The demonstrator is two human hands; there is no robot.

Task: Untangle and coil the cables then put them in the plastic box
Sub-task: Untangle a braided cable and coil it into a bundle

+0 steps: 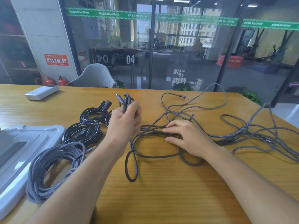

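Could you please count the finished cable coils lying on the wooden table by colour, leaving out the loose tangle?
Glossy black rubber cable coils: 2, one behind the other.
Grey braided fabric cable coils: 1, beside the pale plastic box lid.
Total: 3 finished coils.

A wooden table stood before a glass partition banded with green tape. Behind the table's far edge sat a grey chair; left of that, two fire extinguishers against a concrete pillar.
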